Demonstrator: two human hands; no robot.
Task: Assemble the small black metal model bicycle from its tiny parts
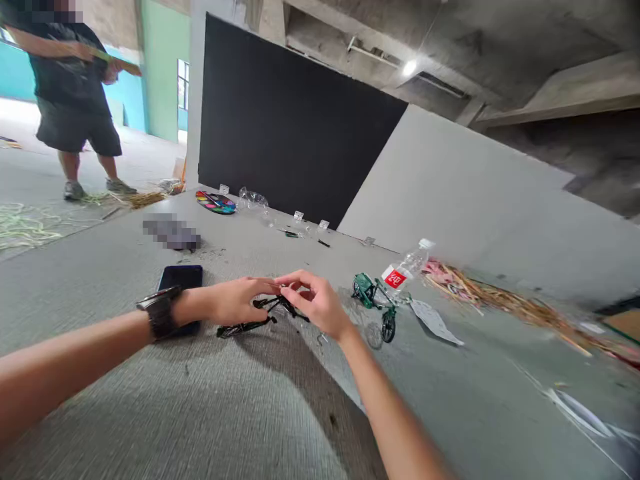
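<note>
A small black model bicycle [243,328] lies low on the grey surface under my hands, partly hidden by my fingers. My left hand [240,298], with a black watch on its wrist, reaches over it from the left, fingers closed around its upper part. From the right, my right hand [319,303] pinches at the same spot with thumb and forefinger, and the fingertips of both hands meet. Any tiny part between them is too small to make out. Off to the right stands a green model bicycle [367,291].
A phone [181,275] lies beneath my left wrist. Behind the green bicycle is a clear plastic bottle [407,270], with a paper sheet [434,323] nearby. A paint palette [216,203] and plastic wrapping [253,199] lie farther back. A person [75,87] stands at far left.
</note>
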